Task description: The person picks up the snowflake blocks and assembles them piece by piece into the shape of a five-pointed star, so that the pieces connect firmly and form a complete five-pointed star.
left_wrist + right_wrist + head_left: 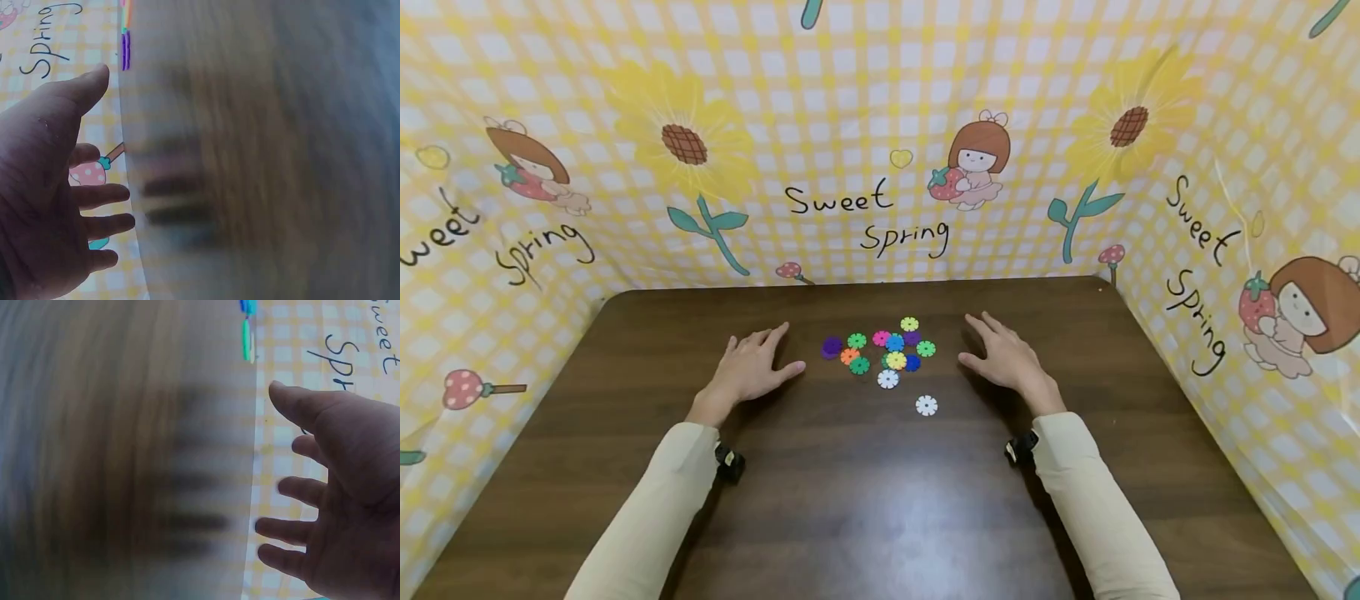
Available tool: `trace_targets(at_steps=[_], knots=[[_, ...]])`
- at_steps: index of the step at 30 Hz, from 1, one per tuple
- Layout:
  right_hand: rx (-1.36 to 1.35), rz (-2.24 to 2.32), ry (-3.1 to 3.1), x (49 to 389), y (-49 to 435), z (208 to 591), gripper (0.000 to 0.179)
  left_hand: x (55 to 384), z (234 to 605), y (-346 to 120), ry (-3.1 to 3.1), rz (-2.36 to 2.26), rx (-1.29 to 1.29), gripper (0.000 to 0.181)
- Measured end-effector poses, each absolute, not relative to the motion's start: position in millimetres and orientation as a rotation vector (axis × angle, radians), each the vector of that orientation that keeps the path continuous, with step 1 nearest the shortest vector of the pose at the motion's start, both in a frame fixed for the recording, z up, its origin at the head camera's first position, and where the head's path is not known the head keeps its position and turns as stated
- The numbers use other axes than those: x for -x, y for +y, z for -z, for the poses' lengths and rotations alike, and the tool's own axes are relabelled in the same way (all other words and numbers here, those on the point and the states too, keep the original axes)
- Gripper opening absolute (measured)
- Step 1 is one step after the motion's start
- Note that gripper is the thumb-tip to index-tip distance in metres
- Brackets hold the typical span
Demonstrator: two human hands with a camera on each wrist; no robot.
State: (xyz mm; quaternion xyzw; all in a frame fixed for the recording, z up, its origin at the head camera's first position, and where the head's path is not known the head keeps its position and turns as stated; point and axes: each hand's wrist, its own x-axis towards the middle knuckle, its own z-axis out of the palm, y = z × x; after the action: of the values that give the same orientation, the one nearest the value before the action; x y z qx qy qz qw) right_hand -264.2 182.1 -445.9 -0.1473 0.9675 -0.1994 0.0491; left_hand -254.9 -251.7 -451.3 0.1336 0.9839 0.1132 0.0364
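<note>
My left hand [751,367] is to the left of a loose cluster of small notched plastic discs, its fingers spread and nothing in its grasp. On the other side my right hand [1002,357] is held the same way, thumb toward the cluster. Nearest the left hand are a purple disc [832,347] and an orange disc [850,357]. A light green disc [927,348] lies closest to the right hand. Between them are a pink disc [881,338], a light blue disc [894,342] and a yellow disc [897,361], some overlapping. One white disc [927,406] lies apart, toward the front.
The discs lie on a dark brown wooden table [820,500]. Behind it and along both sides hangs a yellow checked cloth [842,142] printed with sunflowers and lettering. A dark wrist camera [730,461] is strapped at the left sleeve, another camera [1021,448] at the right.
</note>
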Motion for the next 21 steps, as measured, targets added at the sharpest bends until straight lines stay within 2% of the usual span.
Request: trace_targets(at_steps=[10,21], knots=[[0.607,0.846,2.79,260.4,164.1,440.4,0.071,267.8,460.4,-241.7,3.017,-0.568,-0.485,0.083],[0.741,1.009,2.526,265.8,156.6,438.5,0.051,290.2,463.4,-223.9,2.882,-0.885,-0.511,0.07]])
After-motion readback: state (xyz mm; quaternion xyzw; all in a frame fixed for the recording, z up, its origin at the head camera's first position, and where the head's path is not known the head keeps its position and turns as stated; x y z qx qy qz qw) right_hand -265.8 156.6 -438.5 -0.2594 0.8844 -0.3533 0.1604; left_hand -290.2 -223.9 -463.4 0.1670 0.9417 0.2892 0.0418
